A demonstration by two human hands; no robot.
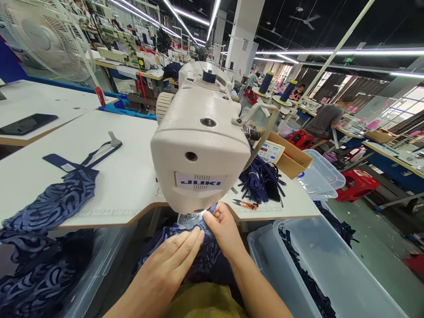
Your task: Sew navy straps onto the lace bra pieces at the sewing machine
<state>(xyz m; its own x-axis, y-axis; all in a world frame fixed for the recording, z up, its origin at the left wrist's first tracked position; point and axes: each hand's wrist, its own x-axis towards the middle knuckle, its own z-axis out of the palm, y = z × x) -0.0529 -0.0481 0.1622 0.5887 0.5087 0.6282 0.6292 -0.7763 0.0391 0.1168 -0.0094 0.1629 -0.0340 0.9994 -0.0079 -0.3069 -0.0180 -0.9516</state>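
A white JUKI sewing machine (pixel 202 141) stands straight in front of me, its head hiding most of the needle area. Navy patterned lace fabric (pixel 209 252) lies under the needle end and hangs down toward my lap. My left hand (pixel 168 260) rests flat on that fabric, fingers stretched out and side by side. Just right of the needle, my right hand (pixel 227 227) is closed, with thumb and fingers pinching a narrow navy strap (pixel 213 206) at the fabric's edge. The machine head partly covers the strap.
A lace piece with straps (pixel 62 194) drapes over the table's left edge above a clear bin (pixel 99 265) of similar lace. Orange-handled snips (pixel 245 204) and bundled navy straps (pixel 260 176) lie right, near a cardboard box (pixel 291 154). Another clear bin (pixel 334 260) stands lower right.
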